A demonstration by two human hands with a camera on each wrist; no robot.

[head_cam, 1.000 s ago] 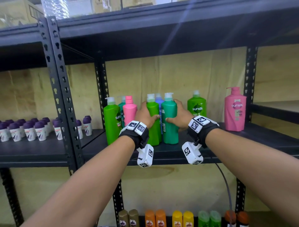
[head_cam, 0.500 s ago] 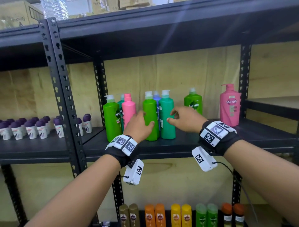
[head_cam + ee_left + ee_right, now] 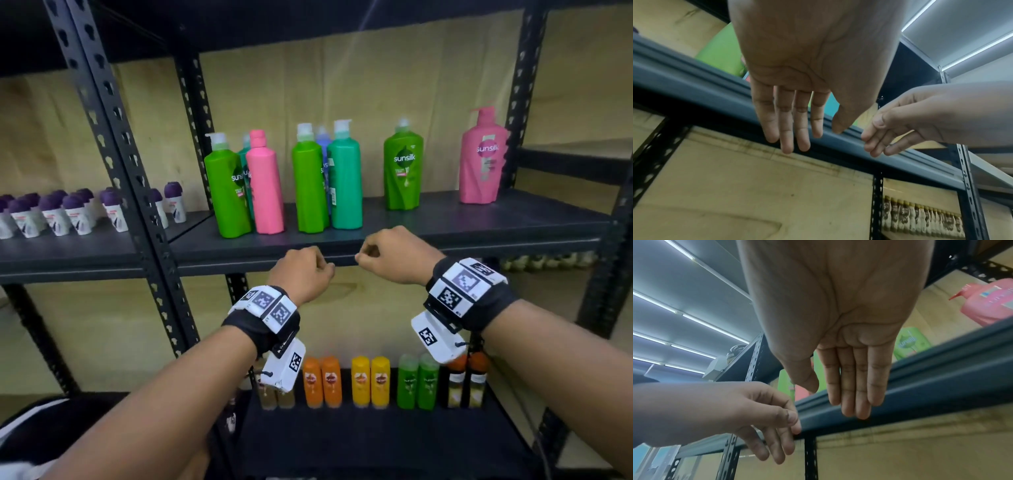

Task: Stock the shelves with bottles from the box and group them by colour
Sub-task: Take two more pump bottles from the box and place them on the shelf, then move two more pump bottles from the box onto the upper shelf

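On the dark middle shelf (image 3: 445, 222) stand a light green bottle (image 3: 310, 181) and a teal bottle (image 3: 344, 178) side by side, with a blue one behind them. To their left are a green bottle (image 3: 227, 186) and a pink bottle (image 3: 264, 185); to the right a green Sunsilk bottle (image 3: 403, 166) and a pink pump bottle (image 3: 483, 159). My left hand (image 3: 305, 274) and right hand (image 3: 390, 255) hang in front of the shelf edge, below the bottles, empty. The wrist views show the left fingers (image 3: 793, 126) and right fingers (image 3: 855, 382) relaxed and nearly straight.
Small purple-capped bottles (image 3: 68, 212) fill the shelf on the left. The lower shelf holds brown, orange (image 3: 322, 382), yellow (image 3: 371, 380), green and dark bottles in pairs. Black perforated uprights (image 3: 113, 137) frame the bays. Bare shelf lies between the teal and Sunsilk bottles.
Both hands let go of the light green and teal bottles and drew back and down, below the shelf edge. The two bottles stay standing together.
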